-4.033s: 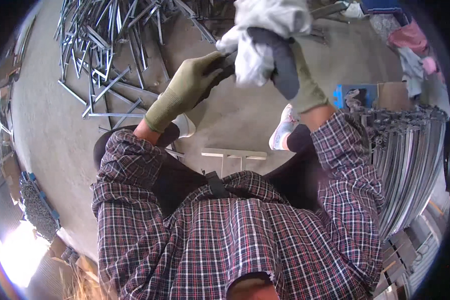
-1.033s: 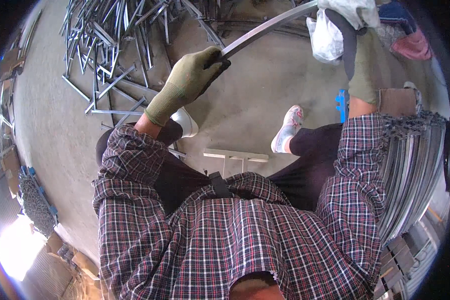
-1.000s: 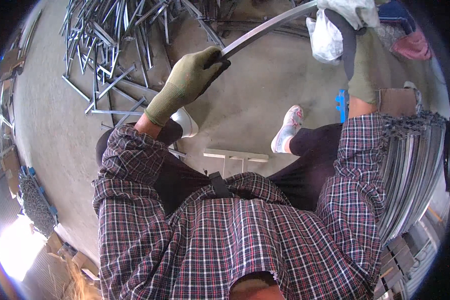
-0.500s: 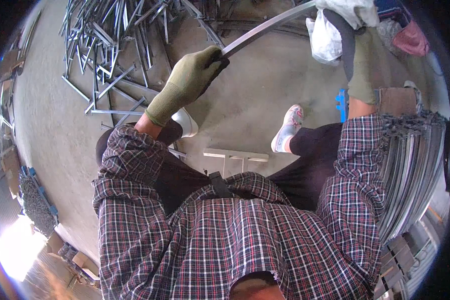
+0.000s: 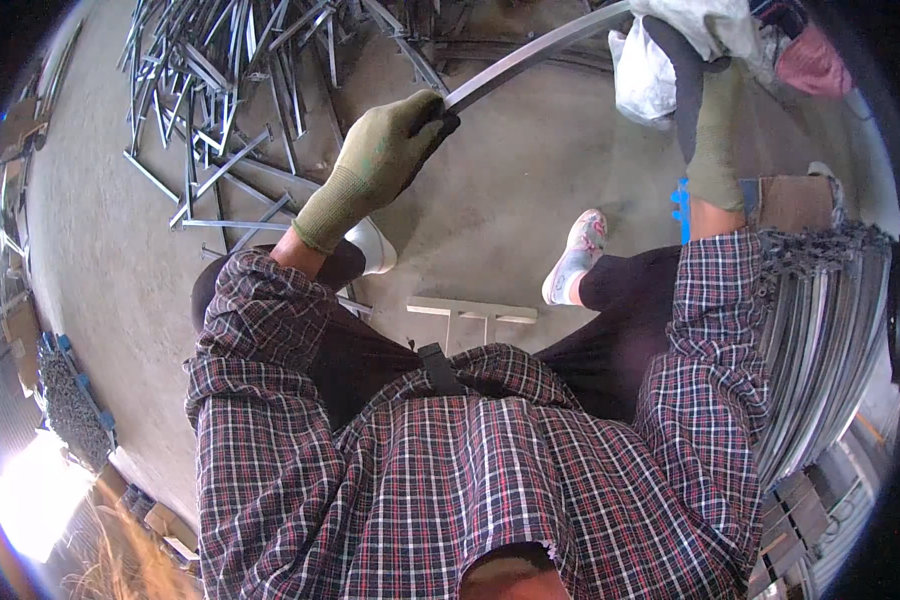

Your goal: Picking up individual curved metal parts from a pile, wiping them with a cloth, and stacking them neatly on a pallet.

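Note:
My left hand, in an olive knitted glove with a dark palm, is closed on the near end of a square metal tube. The tube rises to the upper right and looks curved in this view. At its far end my right hand, in a similar glove, is closed on a white cloth pressed around the tube. Part of the cloth hangs down left of the glove, and the right fingertips are mostly hidden by it.
Many metal tube pieces lie heaped on the floor ahead left. Long metal bars are stacked at my right, near a brown cardboard piece. A pinkish-red cloth lies beyond my right hand. Between my legs stands a low frame.
My right hand and the white cloth have shifted slightly left. My left hand and the tube's near end are almost still. The pinkish-red cloth sits slightly higher in view.

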Demonstrator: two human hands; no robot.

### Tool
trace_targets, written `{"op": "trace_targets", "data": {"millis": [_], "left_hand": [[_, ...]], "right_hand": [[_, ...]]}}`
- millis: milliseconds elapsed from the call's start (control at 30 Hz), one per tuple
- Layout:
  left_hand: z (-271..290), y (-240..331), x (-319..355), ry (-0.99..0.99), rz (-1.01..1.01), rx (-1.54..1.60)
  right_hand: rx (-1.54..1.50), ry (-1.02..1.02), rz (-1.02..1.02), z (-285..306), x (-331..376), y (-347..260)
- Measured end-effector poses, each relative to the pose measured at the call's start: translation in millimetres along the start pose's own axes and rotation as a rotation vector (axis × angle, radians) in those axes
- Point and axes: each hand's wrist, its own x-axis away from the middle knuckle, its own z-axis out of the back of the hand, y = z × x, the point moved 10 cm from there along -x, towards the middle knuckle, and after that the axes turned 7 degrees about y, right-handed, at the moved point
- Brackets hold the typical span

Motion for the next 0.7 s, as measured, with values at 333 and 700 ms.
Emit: {"op": "trace_targets", "data": {"millis": [333, 700], "left_hand": [[1, 3, 2, 0.013, 0.011, 0.04], [9, -20, 6, 0.087, 0.049, 0.008]], "right_hand": [[-0.063, -0.036, -0.028, 9, -8, 30], [0.921, -0.065, 0.912, -102, 82, -80]]}}
